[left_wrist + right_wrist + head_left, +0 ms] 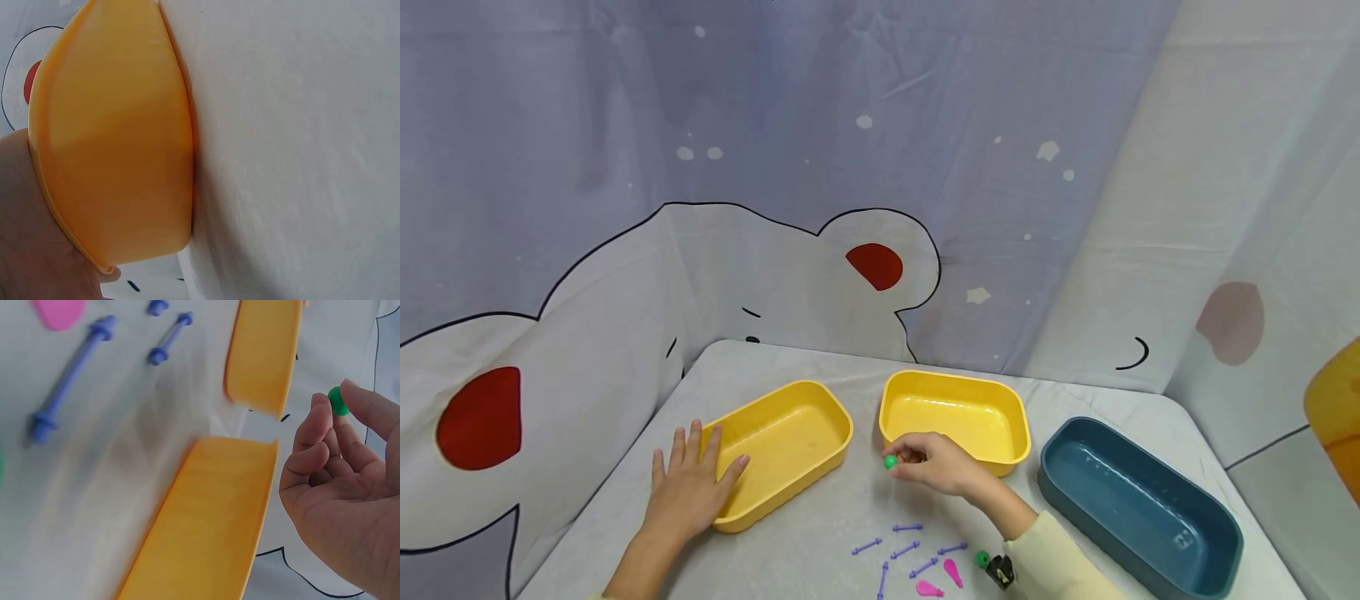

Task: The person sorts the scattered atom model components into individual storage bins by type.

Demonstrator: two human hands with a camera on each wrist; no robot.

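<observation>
Between thumb and fingertips my right hand point(936, 462) pinches a small green ball point(891, 461), also plain in the right wrist view point(338, 401). That hand is above the table, at the front left corner of the middle yellow bin point(955, 408). My left hand point(687, 483) rests with spread fingers on the left edge of another yellow bin point(782, 450). The left wrist view shows this bin's outer wall point(119, 137) close up, with part of the hand at its rim. Both yellow bins have bare floors where visible.
A dark blue bin point(1138, 504) stands at the right. Several purple rods point(905, 550), pink teardrop-shaped pieces point(952, 572), a second green ball point(982, 559) and a small black piece point(1001, 572) lie at the front, near the right sleeve. A printed cloth point(820, 108) hangs behind.
</observation>
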